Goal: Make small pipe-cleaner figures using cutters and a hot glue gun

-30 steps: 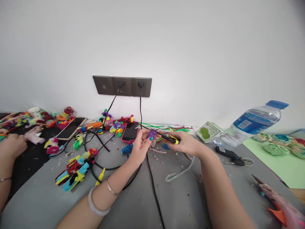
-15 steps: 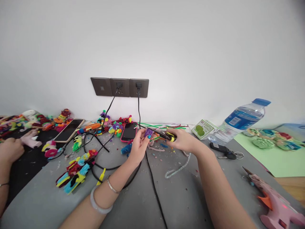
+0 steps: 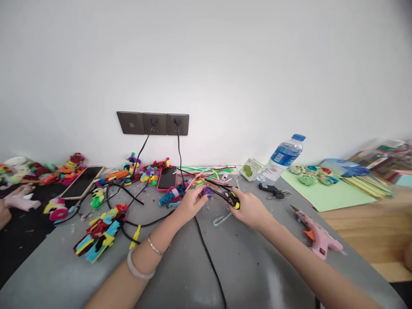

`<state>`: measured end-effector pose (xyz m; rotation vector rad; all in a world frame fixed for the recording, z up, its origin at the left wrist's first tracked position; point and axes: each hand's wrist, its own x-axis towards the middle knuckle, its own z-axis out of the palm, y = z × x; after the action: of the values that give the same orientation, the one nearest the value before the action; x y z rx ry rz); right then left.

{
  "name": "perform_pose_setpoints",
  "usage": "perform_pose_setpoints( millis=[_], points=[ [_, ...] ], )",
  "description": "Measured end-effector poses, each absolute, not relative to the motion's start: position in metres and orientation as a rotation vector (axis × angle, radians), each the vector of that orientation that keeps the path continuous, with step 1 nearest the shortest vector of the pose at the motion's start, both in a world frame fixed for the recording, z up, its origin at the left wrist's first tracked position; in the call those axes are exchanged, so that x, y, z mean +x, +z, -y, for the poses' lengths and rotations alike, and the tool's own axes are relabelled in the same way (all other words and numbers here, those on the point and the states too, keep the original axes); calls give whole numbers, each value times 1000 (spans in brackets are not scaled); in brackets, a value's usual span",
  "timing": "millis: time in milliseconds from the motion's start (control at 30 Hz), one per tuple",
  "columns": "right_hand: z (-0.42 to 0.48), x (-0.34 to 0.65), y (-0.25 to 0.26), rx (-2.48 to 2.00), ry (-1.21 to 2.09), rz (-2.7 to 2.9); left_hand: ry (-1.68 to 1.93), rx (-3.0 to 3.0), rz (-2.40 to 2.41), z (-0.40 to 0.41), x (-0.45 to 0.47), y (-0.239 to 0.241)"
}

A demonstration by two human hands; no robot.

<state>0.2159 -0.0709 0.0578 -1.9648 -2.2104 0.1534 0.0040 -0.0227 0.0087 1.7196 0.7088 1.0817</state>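
Note:
My left hand (image 3: 190,202) pinches a small purple pipe-cleaner piece (image 3: 206,191) just above the grey table (image 3: 251,266). My right hand (image 3: 249,209) is closed round black pliers with yellow grips (image 3: 229,197), whose tip points left at the purple piece. A silvery pipe cleaner (image 3: 221,219) lies on the table below both hands. A black cable (image 3: 206,253) runs under my left hand toward me.
A pink glue gun (image 3: 317,234) lies right of my right arm. Behind are a pink-cased phone (image 3: 166,178), a water bottle (image 3: 280,159), keys (image 3: 273,191), a green carton (image 3: 251,168), green paper (image 3: 328,194) and wall sockets (image 3: 152,123). Colourful pipe-cleaner figures (image 3: 99,234) and another phone (image 3: 82,182) lie left.
Both hands have dropped nearer the table, still holding the purple piece and the pliers. The view swung right, showing the glue gun and more paper; the neighbour's hand slid to the left edge.

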Motion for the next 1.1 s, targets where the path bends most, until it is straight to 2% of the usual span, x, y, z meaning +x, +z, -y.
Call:
perform_pose_setpoints(
  millis=[300,533,733,1100],
  points=[
    [82,219,41,-1983,218,2114,979,1893,-675,25,2,21],
    [81,228,51,-1880,301,1793,1004,1629,-587,19,2,13],
    [83,234,62,-1816,307,1895,1053,1427,-565,21,8,15],
    [38,209,33,-1729,242,1911,1139,902,-581,11,4,19]
  ],
)
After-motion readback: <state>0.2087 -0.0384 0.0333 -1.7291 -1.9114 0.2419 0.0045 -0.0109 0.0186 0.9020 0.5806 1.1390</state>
